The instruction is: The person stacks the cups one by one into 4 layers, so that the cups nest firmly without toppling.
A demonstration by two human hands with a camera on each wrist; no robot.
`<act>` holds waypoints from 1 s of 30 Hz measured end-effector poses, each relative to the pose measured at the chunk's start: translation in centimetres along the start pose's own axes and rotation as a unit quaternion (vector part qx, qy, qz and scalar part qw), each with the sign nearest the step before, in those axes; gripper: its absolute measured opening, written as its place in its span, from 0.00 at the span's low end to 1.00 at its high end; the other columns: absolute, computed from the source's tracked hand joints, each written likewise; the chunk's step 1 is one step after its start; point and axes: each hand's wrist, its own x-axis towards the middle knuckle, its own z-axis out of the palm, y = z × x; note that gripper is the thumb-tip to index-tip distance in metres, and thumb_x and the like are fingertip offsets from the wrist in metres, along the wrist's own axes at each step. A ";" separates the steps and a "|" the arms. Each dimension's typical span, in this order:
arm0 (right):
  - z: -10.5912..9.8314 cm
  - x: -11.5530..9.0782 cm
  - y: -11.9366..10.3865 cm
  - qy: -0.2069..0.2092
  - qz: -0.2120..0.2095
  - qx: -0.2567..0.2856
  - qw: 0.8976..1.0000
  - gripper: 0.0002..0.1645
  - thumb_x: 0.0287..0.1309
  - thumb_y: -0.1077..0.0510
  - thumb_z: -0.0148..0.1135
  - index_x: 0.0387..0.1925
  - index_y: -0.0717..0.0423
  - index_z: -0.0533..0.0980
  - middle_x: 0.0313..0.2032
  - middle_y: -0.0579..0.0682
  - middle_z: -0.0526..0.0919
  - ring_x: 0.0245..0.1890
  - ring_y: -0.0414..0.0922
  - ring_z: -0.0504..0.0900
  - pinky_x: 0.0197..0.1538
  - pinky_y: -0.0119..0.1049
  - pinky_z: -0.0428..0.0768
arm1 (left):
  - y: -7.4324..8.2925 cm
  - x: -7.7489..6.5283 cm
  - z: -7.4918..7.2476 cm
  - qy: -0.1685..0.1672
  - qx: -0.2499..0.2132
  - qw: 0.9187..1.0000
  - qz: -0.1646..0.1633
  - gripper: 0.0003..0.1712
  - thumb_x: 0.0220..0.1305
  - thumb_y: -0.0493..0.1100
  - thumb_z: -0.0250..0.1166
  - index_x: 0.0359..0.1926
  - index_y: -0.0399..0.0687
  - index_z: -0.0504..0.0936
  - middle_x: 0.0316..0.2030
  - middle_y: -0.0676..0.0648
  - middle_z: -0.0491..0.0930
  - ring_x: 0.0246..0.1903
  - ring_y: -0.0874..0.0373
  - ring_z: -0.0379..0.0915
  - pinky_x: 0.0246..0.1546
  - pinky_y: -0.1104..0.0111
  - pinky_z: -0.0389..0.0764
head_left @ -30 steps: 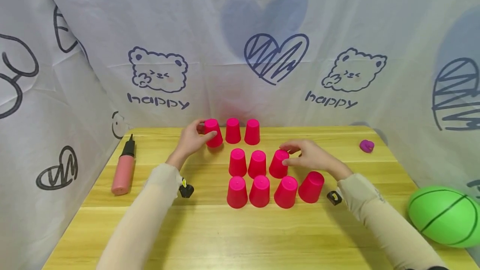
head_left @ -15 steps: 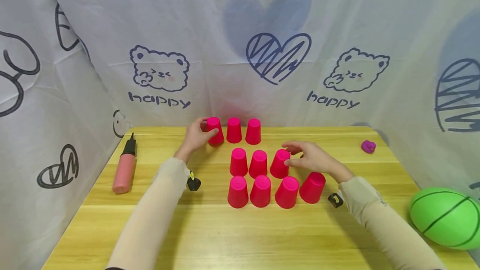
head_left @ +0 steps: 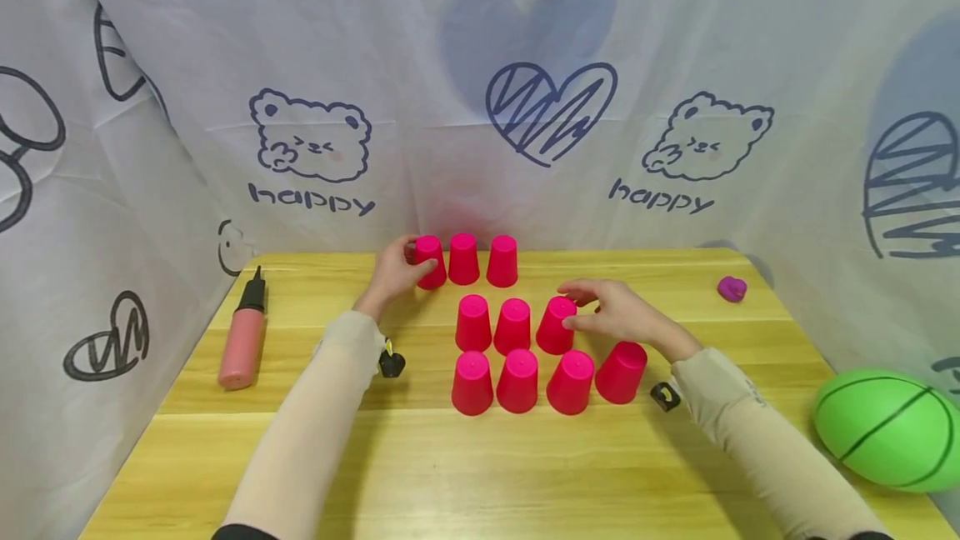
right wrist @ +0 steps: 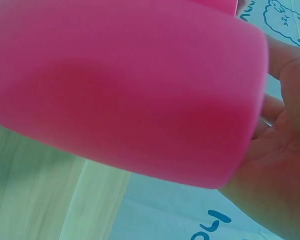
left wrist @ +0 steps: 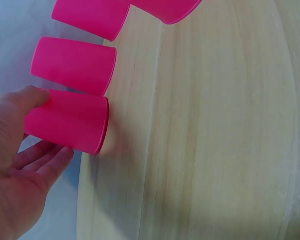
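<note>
Pink plastic cups stand upside down in three rows on the wooden table (head_left: 420, 473). My left hand (head_left: 397, 269) grips the leftmost cup (head_left: 430, 263) of the back row, thumb on its near side and fingers round the far side. In the left wrist view that held cup (left wrist: 70, 120) lies close beside the neighbouring cup (left wrist: 75, 65). My right hand (head_left: 618, 312) holds the right-hand cup (head_left: 557, 327) of the middle row, thumb at its near side and fingers behind the top. A large cup (right wrist: 130, 95) hides much of the right hand's fingers in the right wrist view.
The front row ends at the right in a slightly turned cup (head_left: 621, 373). A pink hand pump (head_left: 242, 340) lies at the left and a green ball (head_left: 885, 430) at the right. A small purple object (head_left: 732, 289) lies at the back right. Patterned cloth (head_left: 435, 165) hangs behind.
My left hand has shifted the back-left cup rightward, narrowing the gap to the cup beside it. The right hand stays at its cup. The head view has moved slightly.
</note>
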 end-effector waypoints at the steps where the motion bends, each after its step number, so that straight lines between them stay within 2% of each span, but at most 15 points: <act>1: 0.0 0.0 0.0 0.000 -0.002 0.000 1.000 0.37 0.64 0.52 0.73 0.71 0.59 0.73 0.63 0.59 0.83 0.61 0.58 0.82 0.66 0.60 0.81 | 0.0 0.0 0.0 -0.001 0.000 1.000 -0.001 0.33 0.70 0.40 0.69 0.71 0.31 0.70 0.60 0.28 0.79 0.59 0.34 0.78 0.65 0.48 0.81; 15: 0.1 0.2 -0.1 -0.001 -0.024 -0.004 1.000 0.36 0.64 0.54 0.73 0.70 0.62 0.74 0.62 0.60 0.84 0.60 0.58 0.83 0.66 0.61 0.80 | 0.0 0.5 -0.1 0.001 0.015 1.000 -0.015 0.34 0.71 0.41 0.68 0.72 0.32 0.69 0.61 0.30 0.79 0.60 0.36 0.76 0.65 0.49 0.81; 24: 0.2 0.2 -0.1 -0.005 -0.008 -0.009 1.000 0.36 0.64 0.54 0.73 0.71 0.60 0.74 0.61 0.59 0.84 0.59 0.58 0.83 0.65 0.60 0.81 | 0.0 0.5 0.0 0.004 0.024 1.000 -0.004 0.34 0.71 0.41 0.68 0.71 0.30 0.69 0.59 0.27 0.80 0.59 0.34 0.78 0.65 0.49 0.81; 30: 0.2 0.2 -0.3 -0.005 -0.008 -0.009 1.000 0.36 0.63 0.55 0.73 0.70 0.61 0.74 0.60 0.60 0.85 0.58 0.58 0.83 0.65 0.60 0.82 | 0.0 0.5 0.0 -0.002 0.030 1.000 -0.009 0.35 0.71 0.41 0.68 0.72 0.30 0.68 0.61 0.28 0.78 0.61 0.35 0.77 0.66 0.49 0.81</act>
